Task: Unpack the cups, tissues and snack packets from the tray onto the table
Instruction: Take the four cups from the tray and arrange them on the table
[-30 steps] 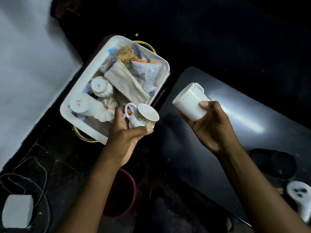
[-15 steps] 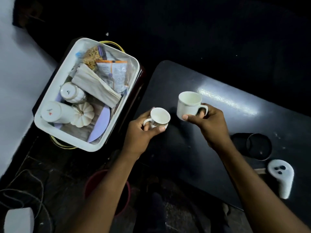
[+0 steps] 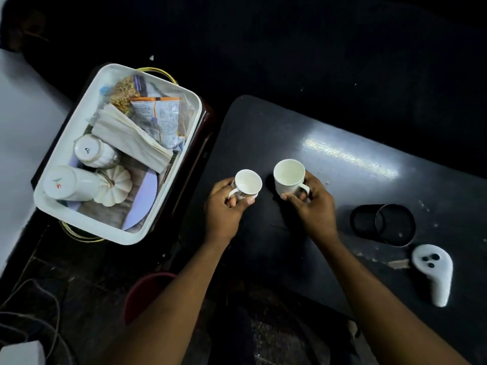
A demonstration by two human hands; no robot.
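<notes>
My left hand (image 3: 224, 206) grips a small patterned cup (image 3: 247, 182) by its handle, upright at the near left part of the black table (image 3: 342, 185). My right hand (image 3: 311, 204) holds a taller white cup (image 3: 288, 176) by its handle, upright just beside it. Whether the cups rest on the table I cannot tell. To the left stands the white tray (image 3: 66, 151). It holds two overturned cups (image 3: 68, 183) (image 3: 92, 152), a ribbed white pumpkin-shaped piece (image 3: 116, 184), folded tissues (image 3: 131, 138) and snack packets (image 3: 160, 117).
A black mesh cup holder (image 3: 384, 223) and a white controller (image 3: 434, 272) lie on the table's right side. A red bucket (image 3: 142, 291) sits on the floor under my left arm. Cables (image 3: 34, 306) trail at the lower left.
Both hands carried their cups from near the tray down to the table's left part and turned them upright. The view has shifted right.
</notes>
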